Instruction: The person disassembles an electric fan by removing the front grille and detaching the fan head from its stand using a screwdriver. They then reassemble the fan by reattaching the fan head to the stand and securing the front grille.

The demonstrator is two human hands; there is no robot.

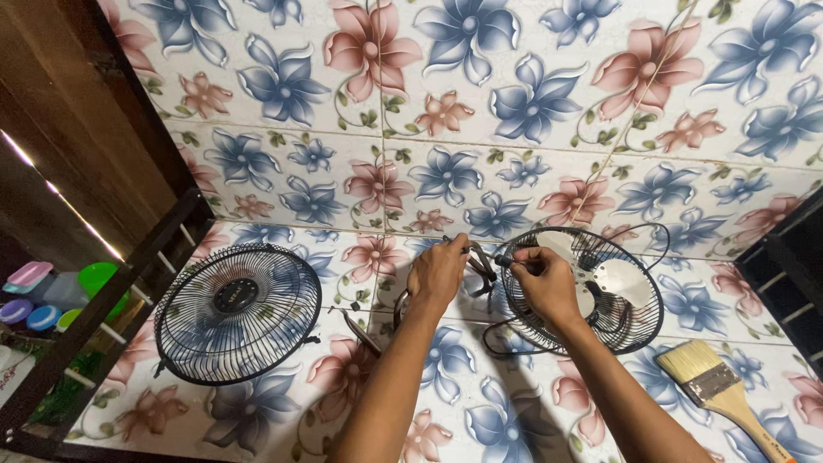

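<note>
Hands work close together over a floor covered with flowered sheet in blue and pink. The left hand (437,273) is bent with its fingers closed on a thin metal piece, maybe a ring or clip, just beside the rear fan guard (583,291). The right hand (544,283) rests on the left edge of this guard, and its fingers pinch a small dark part at the rim; I cannot tell exactly what this part is. Inside the guard the pale fan blades (617,279) are visible. A thin black cable (506,343) curls under the guard. The front fan grille (237,313) lies flat on the floor, well apart to the left. A paint brush (716,386) with wooden handle lies to the right, near the guard. Some colourful plastic lids (30,291) are at the far left, behind a dark frame.
</note>
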